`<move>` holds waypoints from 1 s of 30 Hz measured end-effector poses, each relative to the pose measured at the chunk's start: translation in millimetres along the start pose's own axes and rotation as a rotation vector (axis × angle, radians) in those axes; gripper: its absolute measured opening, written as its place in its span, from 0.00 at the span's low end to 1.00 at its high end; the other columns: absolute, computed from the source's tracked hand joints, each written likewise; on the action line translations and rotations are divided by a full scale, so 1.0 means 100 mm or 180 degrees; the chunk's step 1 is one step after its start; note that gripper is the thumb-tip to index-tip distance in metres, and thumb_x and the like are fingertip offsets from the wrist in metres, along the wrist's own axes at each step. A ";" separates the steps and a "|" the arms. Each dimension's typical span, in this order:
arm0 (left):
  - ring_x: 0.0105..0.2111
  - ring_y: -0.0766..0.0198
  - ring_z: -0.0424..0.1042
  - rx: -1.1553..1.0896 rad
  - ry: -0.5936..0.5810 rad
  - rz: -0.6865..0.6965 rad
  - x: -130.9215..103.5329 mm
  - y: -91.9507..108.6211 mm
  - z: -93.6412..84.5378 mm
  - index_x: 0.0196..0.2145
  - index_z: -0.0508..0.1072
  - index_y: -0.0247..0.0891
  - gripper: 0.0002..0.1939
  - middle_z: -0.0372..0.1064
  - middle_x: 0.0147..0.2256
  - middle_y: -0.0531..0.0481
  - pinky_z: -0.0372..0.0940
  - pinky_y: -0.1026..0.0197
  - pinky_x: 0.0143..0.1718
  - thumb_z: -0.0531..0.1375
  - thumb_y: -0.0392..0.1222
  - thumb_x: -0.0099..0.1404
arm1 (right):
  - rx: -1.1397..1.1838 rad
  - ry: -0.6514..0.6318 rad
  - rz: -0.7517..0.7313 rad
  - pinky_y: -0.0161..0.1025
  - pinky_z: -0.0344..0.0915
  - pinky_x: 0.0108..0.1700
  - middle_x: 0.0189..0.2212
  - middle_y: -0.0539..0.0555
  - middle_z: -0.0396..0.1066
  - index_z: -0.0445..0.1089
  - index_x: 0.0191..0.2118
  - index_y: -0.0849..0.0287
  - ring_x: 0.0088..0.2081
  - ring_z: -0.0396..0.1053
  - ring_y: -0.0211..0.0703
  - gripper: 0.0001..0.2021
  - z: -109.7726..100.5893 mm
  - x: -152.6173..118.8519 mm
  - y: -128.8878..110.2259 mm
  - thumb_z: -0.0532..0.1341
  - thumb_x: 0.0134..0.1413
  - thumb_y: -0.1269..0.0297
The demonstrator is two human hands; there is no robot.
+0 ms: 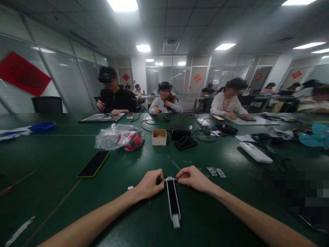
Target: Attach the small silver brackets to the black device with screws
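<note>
A long, narrow device (pixel 173 200) with a white frame and a dark centre lies on the green table, its far end between my two hands. My left hand (pixel 150 183) is closed at the left of that end, thumb and fingers pinched together. From the right, my right hand (pixel 194 177) pinches at the same end. Small thin parts, perhaps a rod, stick out of the device toward both sets of fingertips; the fingers hide most of them. Small metal plates (pixel 216 172) lie to the right of my right hand.
A green-edged phone (pixel 94 164) lies at the left. Farther back are a plastic bag with red and black contents (pixel 120 137), a small open box (pixel 159 138), a black box (pixel 180 131) and a white case (pixel 255 152). Cables cross the table. Several people sit opposite.
</note>
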State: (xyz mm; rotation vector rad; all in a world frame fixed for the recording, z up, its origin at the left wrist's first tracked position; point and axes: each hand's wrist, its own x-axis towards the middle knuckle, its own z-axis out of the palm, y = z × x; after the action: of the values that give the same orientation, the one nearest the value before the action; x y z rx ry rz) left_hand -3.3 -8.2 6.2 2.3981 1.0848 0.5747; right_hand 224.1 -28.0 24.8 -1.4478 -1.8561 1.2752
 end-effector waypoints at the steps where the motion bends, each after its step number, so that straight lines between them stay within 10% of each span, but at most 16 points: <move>1: 0.25 0.67 0.62 0.0003 -0.0002 0.0001 0.00 0.00 0.00 0.27 0.65 0.36 0.02 0.63 0.24 0.55 0.55 0.67 0.27 0.56 0.36 0.56 | -0.0009 0.0002 0.0005 0.33 0.65 0.31 0.31 0.54 0.73 0.72 0.38 0.64 0.31 0.69 0.38 0.10 0.00 -0.01 -0.02 0.61 0.48 0.69; 12: 0.25 0.67 0.63 -0.0006 -0.0051 -0.0035 -0.01 0.04 -0.02 0.27 0.65 0.36 0.02 0.63 0.25 0.55 0.56 0.67 0.26 0.56 0.36 0.57 | -0.0274 0.0075 -0.0151 0.38 0.66 0.40 0.35 0.53 0.73 0.73 0.37 0.62 0.38 0.70 0.42 0.09 -0.03 -0.04 -0.03 0.62 0.49 0.67; 30: 0.24 0.68 0.62 -0.0074 -0.0012 0.0010 0.00 0.02 -0.01 0.27 0.65 0.36 0.02 0.63 0.24 0.56 0.55 0.67 0.26 0.57 0.35 0.56 | 0.0184 0.0020 0.0182 0.30 0.60 0.25 0.26 0.53 0.73 0.73 0.36 0.66 0.26 0.67 0.35 0.09 0.03 0.01 0.03 0.62 0.48 0.68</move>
State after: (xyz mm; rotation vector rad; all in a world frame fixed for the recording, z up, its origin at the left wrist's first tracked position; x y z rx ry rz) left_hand -3.1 -9.2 8.0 2.3805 1.0672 0.5804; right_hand 222.9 -28.2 21.0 -1.4822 -1.7706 1.3386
